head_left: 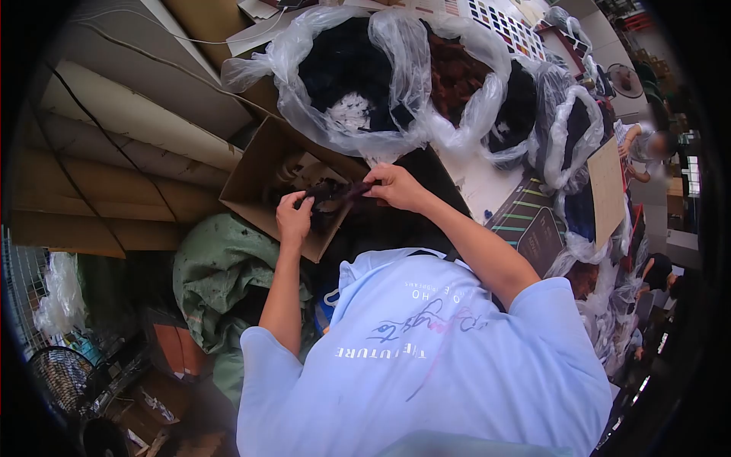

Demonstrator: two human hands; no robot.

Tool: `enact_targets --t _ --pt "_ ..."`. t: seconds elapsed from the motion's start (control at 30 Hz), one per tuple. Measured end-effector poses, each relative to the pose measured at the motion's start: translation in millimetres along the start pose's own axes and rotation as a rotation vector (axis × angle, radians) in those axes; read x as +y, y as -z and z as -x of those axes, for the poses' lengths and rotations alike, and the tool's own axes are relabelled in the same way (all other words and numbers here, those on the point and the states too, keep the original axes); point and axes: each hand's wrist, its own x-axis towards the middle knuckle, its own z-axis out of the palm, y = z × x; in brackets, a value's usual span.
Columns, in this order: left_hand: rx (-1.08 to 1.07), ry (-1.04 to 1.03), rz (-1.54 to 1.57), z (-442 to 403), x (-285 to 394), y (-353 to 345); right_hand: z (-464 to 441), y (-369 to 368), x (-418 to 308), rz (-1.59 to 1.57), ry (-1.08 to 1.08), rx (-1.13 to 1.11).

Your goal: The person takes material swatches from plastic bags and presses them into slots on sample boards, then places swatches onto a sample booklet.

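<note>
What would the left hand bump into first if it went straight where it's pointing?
The left hand has the dark piece at its fingertips; past that, it would probably meet the inside of the cardboard box, though depth is unclear.

A strip of material [346,195] spans the two hands [394,186], over the open box [247,167]. Beyond the box, filled bags [289,95] form a row extending rightward along the surface [481,179], a swatch chart [504,29] behind them. Long rolls [137,114] lie left of the box; a sack [221,274] sits nearer, below it. At right, a flat board [605,190] overlaps the bags.
</note>
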Motion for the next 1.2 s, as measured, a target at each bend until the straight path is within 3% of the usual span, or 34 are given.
enact_targets --t 0.03,0.07,0.13,0.4,0.57,0.7,0.77,0.87,0.97,1.1,1.2 --pt "-0.013 -0.007 -0.005 3.5 1.1 -3.8 9.5 6.3 0.3 0.242 0.195 0.038" --pt "0.015 -0.243 -0.027 7.1 2.0 -8.1 22.6 11.5 0.4 0.240 0.188 0.054" --pt "0.032 -0.596 -0.129 17.3 16.4 -17.4 53.9 20.7 -28.5 0.672 0.433 0.125" --pt "-0.243 -0.989 -0.175 54.7 77.7 -73.7 126.7 37.5 -23.7 0.799 0.503 0.379" --pt "-0.416 -1.057 -0.167 78.1 106.7 -121.7 167.5 50.2 -6.5 0.799 0.466 0.514" --pt "-0.512 -0.923 -0.056 100.3 116.2 -154.4 198.3 64.6 16.0 0.777 0.467 0.606" --pt "-0.549 -0.995 -0.339 106.0 112.1 -167.3 211.7 75.6 26.9 0.739 0.497 0.670" --pt "-0.483 -1.065 -0.341 127.0 127.3 -189.3 241.7 93.1 45.5 0.702 0.471 0.711" --pt "-0.692 -1.112 -0.412 171.4 140.3 -219.2 274.0 106.9 70.4 0.644 0.488 0.726" --pt "-0.539 -1.090 -0.461 194.1 153.7 -256.9 316.4 126.0 104.3 0.611 0.447 0.758" --pt "-0.777 -1.207 -0.595 227.5 161.6 -279.3 338.2 140.8 121.0 0.634 0.471 0.769"
